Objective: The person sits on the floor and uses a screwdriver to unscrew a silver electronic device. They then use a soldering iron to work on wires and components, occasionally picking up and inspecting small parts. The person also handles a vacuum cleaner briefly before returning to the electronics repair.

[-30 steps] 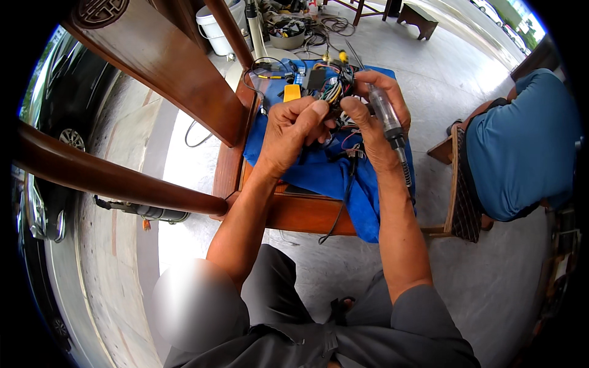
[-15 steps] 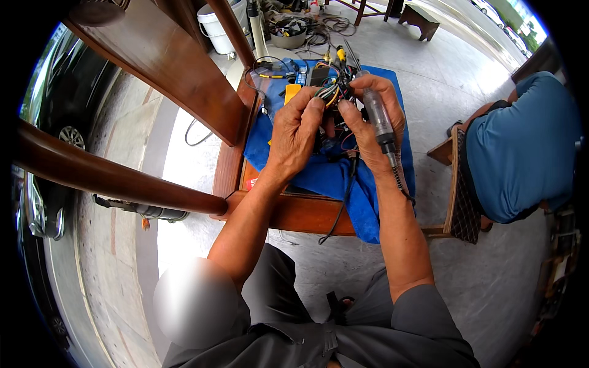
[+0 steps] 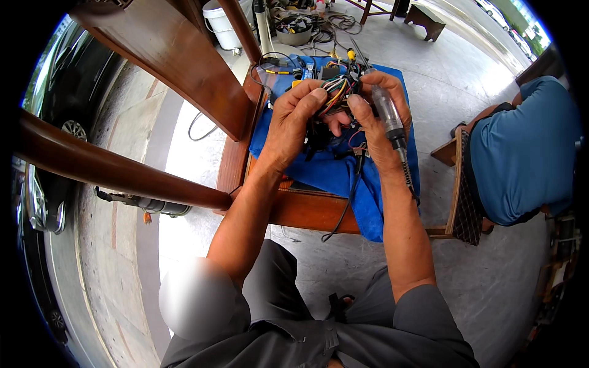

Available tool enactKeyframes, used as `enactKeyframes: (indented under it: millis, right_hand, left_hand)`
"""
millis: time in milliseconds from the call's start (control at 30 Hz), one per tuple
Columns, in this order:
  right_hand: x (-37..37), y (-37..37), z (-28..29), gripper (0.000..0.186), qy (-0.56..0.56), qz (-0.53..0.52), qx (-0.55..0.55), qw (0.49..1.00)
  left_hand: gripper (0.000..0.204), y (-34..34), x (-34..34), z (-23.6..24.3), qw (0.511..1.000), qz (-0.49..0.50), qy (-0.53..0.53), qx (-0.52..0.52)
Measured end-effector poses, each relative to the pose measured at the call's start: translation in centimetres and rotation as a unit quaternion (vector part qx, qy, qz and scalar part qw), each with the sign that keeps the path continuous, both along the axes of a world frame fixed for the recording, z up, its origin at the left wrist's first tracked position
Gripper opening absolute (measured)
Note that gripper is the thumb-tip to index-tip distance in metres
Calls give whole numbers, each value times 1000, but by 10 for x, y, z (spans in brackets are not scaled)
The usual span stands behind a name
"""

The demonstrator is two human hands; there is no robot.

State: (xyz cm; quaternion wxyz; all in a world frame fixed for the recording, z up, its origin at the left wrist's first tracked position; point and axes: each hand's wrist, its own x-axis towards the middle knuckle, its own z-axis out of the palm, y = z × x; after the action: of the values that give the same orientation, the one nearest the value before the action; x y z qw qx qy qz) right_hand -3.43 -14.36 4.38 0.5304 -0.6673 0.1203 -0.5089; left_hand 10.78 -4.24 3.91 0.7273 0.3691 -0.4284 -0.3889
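Observation:
Above a blue cloth (image 3: 319, 175) I hold a bundle of coloured wires (image 3: 336, 95), some green, yellow, red and white, between my hands. My left hand (image 3: 293, 119) pinches its near-left side with thumb and bent fingers. Closed about the far-right side, my right hand (image 3: 377, 126) also keeps a circuit test probe (image 3: 385, 109) against its fingers. The probe has a clear handle, a thin metal tip pointing away and a coiled cable (image 3: 406, 168) along my right forearm. Dark connectors and more wires sit beneath the hands, partly hidden.
The cloth lies on a wooden chair seat (image 3: 300, 207). A blue device (image 3: 308, 72) lies on its far side. Left are wooden bars (image 3: 135, 168) and a black car. Right sits a person in a blue shirt (image 3: 521, 153). Behind stand a white bucket (image 3: 224, 27) and a basin (image 3: 293, 38).
My left fingers have spread a little and show more wires between the hands. The view has shifted slightly. Both hands keep hold of the bundle, and the probe stays in my right hand.

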Motion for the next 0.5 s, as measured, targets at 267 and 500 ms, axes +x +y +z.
enactKeyframes:
  millis: [267, 500]
  right_hand:
    - [0, -1, 1, 33, 15, -18, -33, 999]
    - [-6, 4, 7, 34, 57, -16, -58, 997]
  left_hand:
    - [26, 3, 0, 5, 999, 4, 8, 36]
    - [20, 1, -2, 0, 994, 92, -22, 52]
